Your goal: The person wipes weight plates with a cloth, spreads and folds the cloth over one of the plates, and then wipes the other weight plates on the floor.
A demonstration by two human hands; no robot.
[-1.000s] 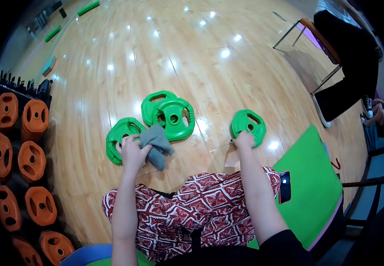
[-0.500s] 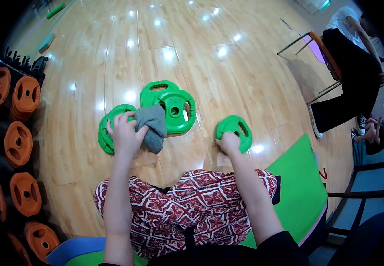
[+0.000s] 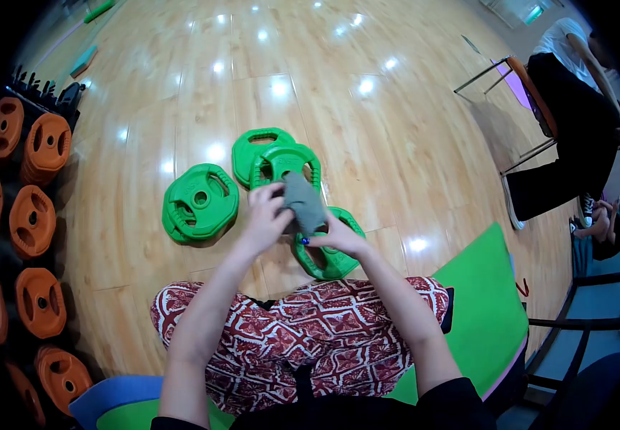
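Observation:
A bunched grey cloth (image 3: 303,203) is between my hands. My left hand (image 3: 267,217) has its fingers closed on the cloth's left side. My right hand (image 3: 338,238) grips the cloth's lower end, its thumb with a dark blue nail apart from the fingers. Beneath the right hand is a small green weight plate (image 3: 335,266), partly covered by it. Just beyond the cloth, a green weight plate (image 3: 285,158) lies over another green plate (image 3: 244,156). Left of my hands, more green weight plates (image 3: 201,202) lie stacked on the wooden floor.
Orange weight plates (image 3: 41,302) fill a rack along the left. A green mat (image 3: 478,308) lies at my right, and a blue mat (image 3: 113,398) at lower left. One person (image 3: 568,107) sits on a chair (image 3: 525,89) at right; another person (image 3: 603,229) is farther back.
My left hand has brought the cloth right, off the left stack. The small green plate has shifted left and nearer me, and my right hand has moved left to the cloth.

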